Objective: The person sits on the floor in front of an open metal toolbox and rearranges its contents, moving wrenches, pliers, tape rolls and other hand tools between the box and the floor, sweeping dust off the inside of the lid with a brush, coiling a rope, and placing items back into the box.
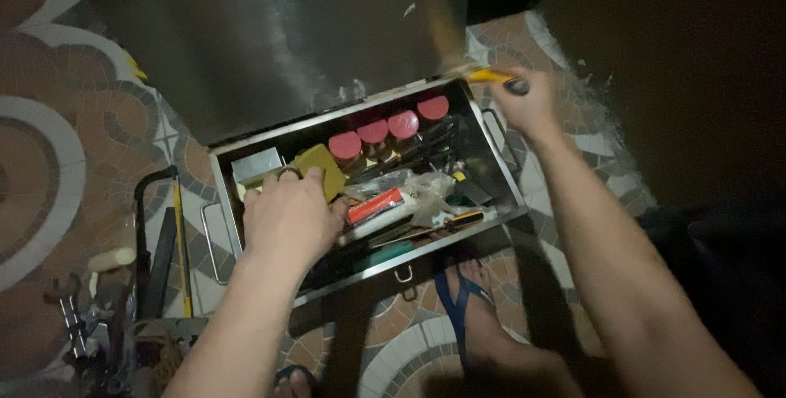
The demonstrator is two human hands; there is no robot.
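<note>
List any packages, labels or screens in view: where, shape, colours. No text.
Jars with pink-red lids: four round ones in a row along the back of the metal toolbox.
Red-and-white packet: flat, oblong, mid-box, beside the left hand.
Clear plastic bag: crumpled, right of the packet.
Screens or signs: none seen.

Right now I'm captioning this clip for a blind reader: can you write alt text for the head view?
Seen from above, a person's left hand reaches into an open metal toolbox on a patterned tile floor, touching a yellow pad beside four red-lidded jars. The right hand grips a blurred yellow-handled tool at the box's far corner.
</note>
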